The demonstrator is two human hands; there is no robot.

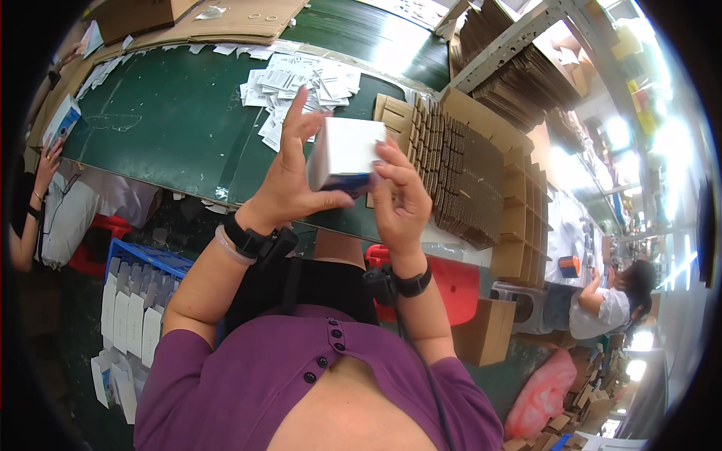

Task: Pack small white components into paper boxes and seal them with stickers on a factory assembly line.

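Observation:
A small box (355, 143), white with a dark blue lower side, is held up between my two hands over the near edge of the green table (169, 113). Around its left side curves my left hand (282, 177), index finger raised and thumb along the bottom edge. My right hand (402, 197) grips the right side with bent fingertips. Motion blurs the box slightly, and the fingers behind it are partly hidden. Beyond my left fingers lies a loose pile of white printed slips (301, 86).
Folded cardboard dividers (459, 165) stand stacked to the right. At lower left, a blue crate (143, 255) holds white cartons (135, 323). A red stool (455, 293) is beneath me. Another person's hand (49, 161) is by a box (64, 120) at far left; a person (602, 308) sits right.

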